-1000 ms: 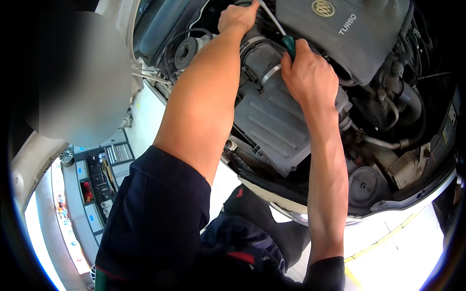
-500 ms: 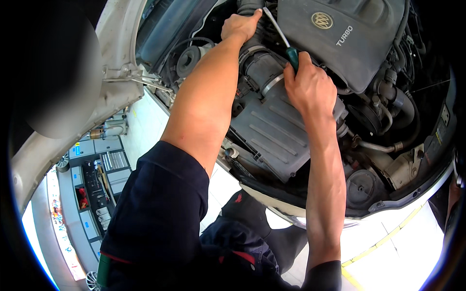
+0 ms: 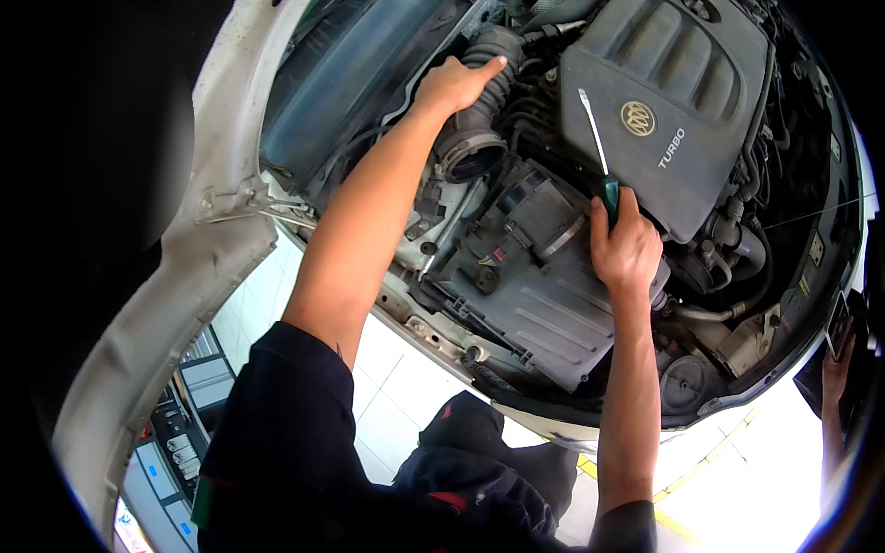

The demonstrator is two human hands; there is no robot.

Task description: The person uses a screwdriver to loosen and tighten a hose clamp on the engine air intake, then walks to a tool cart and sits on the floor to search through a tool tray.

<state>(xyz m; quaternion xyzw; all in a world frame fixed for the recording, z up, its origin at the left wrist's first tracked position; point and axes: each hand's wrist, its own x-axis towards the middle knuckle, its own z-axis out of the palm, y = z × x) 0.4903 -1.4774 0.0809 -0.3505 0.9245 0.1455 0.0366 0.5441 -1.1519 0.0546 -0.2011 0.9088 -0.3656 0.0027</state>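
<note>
My left hand (image 3: 456, 86) is closed round the ribbed black air intake hose (image 3: 500, 46), its thumb lying along the top. The hose's lower end, ringed by a clamp (image 3: 473, 157), stands apart from the air filter box, and its round opening shows. In my right hand (image 3: 629, 249) is a screwdriver (image 3: 609, 198) with a dark green handle, gripped with the shaft pointing away from me. Its tip is over the engine cover (image 3: 678, 78); whether it touches cannot be told. Below and left of that hand sits the grey ribbed air filter box (image 3: 558, 323) with its round outlet (image 3: 544, 210).
A raised pale panel (image 3: 230, 138) with a hinge rises at the left. The car's front edge (image 3: 553, 419) curves in front of me. At the far right another person's hand (image 3: 834, 373) holds a dark flat device. Tool drawers (image 3: 171, 452) stand at lower left.
The hose has come off the air filter box outlet, drawn away by my left hand. My right hand with the screwdriver has shifted right, over the engine cover. The view has also shifted.
</note>
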